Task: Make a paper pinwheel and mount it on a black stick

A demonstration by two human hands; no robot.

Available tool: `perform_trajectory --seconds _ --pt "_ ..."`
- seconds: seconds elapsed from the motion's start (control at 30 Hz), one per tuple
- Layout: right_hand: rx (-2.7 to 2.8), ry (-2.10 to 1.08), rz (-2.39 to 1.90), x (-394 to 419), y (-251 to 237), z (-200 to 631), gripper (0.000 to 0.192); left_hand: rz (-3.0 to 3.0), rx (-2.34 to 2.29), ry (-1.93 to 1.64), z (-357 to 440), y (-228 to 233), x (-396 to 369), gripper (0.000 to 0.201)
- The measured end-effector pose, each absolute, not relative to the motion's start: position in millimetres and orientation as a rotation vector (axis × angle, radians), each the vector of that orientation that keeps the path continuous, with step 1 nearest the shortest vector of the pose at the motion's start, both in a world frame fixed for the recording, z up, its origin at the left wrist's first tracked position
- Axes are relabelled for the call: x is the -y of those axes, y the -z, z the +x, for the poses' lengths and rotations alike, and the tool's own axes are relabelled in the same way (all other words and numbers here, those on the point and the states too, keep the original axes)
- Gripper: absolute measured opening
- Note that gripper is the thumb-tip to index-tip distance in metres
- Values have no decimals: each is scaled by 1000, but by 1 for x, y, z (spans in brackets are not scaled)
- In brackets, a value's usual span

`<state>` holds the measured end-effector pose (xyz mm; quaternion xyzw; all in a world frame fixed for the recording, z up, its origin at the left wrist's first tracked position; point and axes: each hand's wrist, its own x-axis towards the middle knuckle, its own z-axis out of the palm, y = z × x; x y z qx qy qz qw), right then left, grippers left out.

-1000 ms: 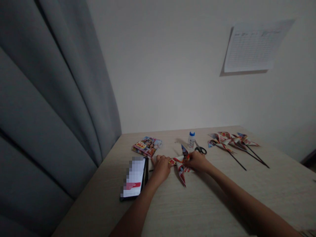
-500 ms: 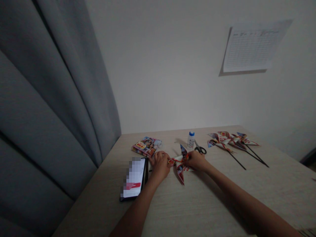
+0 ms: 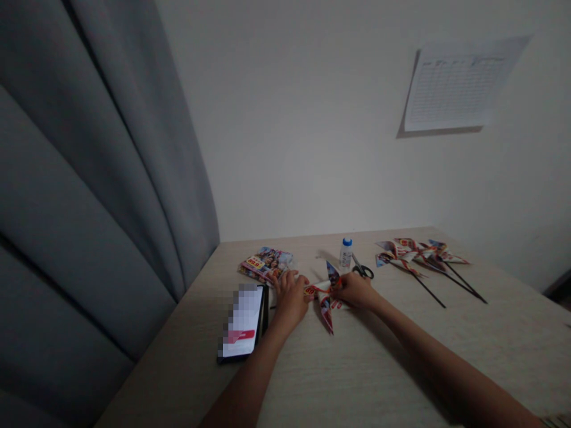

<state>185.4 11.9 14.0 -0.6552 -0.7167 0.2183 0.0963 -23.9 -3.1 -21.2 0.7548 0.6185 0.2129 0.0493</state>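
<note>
Near the table's [image 3: 357, 380] far edge, one paper pinwheel [image 3: 325, 295] lies between the hands: the left hand [image 3: 291, 295] rests loosely curled just left of it, while the right hand [image 3: 354, 290], nearer, pinches its centre, one long blade pointing toward the near edge. Left to right: one phone [image 3: 243, 321], one stack of leaflets [image 3: 266, 264], one glue bottle [image 3: 345, 254], one pair of scissors [image 3: 363, 270], about three finished pinwheels [image 3: 413, 252].

Two bare forearms, entering from the bottom edge. No sleeves, cuffs or gloves in view on either. Left hand [image 3: 291, 295] bare: no ring, watch or band visible on fingers or wrist. Right hand [image 3: 357, 290] likewise bare, wrist unadorned. Slim forearms, long and straight, the right one cut off at the lower right corner. Dim light; nails and finer marks too small and dark to tell.
</note>
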Motion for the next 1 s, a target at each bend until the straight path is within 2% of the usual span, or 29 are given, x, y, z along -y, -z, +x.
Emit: perform_trajectory --seconds 0.6,1.0 --pt "2094 -678 -1968 -16 -14 183 19 2090 -1635 -826 -25 44 -10 39" --pt "2081 -766 -1923 -29 -3 188 19 2048 -1610 -824 -26 44 -15 35"
